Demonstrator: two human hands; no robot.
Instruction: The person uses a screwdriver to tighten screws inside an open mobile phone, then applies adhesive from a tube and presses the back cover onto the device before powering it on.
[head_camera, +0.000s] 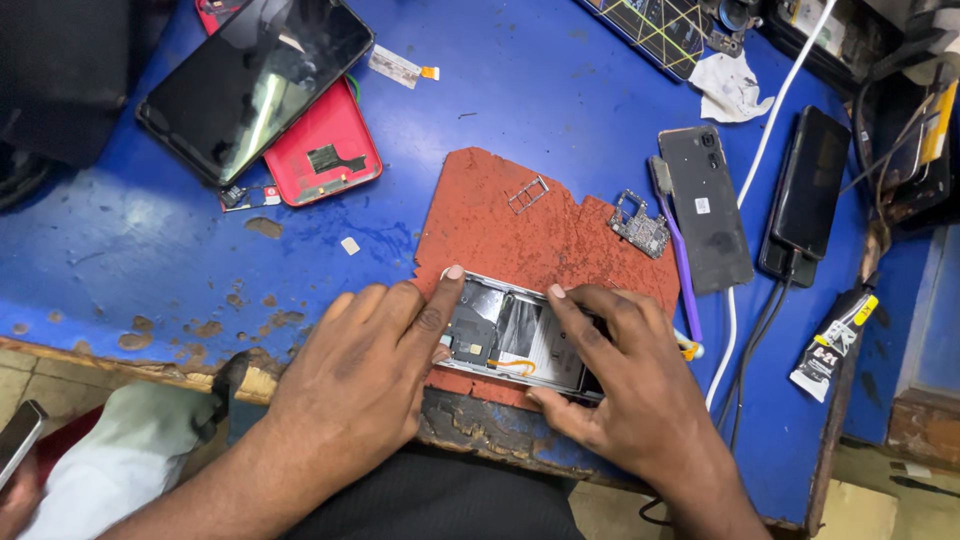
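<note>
An opened phone frame (510, 335), its insides showing, lies on a worn red mat (530, 225) at the near edge of the blue workbench. My left hand (375, 365) grips the frame's left end, index finger stretched along its top corner. My right hand (625, 385) holds the right end, with the index finger on the top edge and the thumb under the near edge. A small circuit board (640, 225) and a metal card tray (527, 194) rest on the mat beyond the frame.
A dark phone back cover (706, 205), a purple brush (680, 250) and a black phone on cables (805, 190) lie to the right. A black phone (255, 80) rests on a red back cover (322, 150) at the far left. A glue tube (830, 345) sits at right.
</note>
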